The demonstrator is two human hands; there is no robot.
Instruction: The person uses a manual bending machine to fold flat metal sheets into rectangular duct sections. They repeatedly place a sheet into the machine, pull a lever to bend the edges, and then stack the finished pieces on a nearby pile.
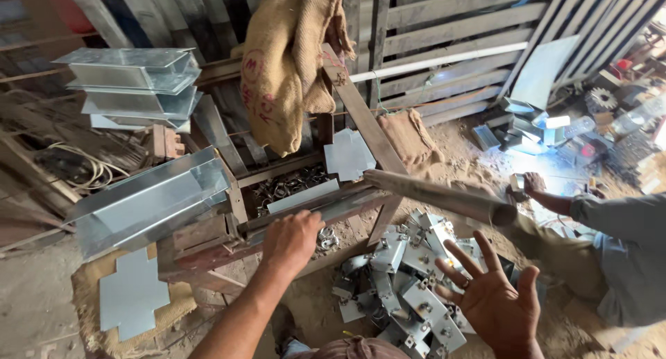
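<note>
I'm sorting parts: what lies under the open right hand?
Under the right hand lies a heap of folded metal brackets on dirt. The palm covers part of it.

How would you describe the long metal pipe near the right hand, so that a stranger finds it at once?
Start at the rusty bending stand in the middle, where the left hand rests. From its right end, the pipe runs down to the right, above the pile of folded brackets and the open right hand. It is the only round, dull grey bar.
</note>
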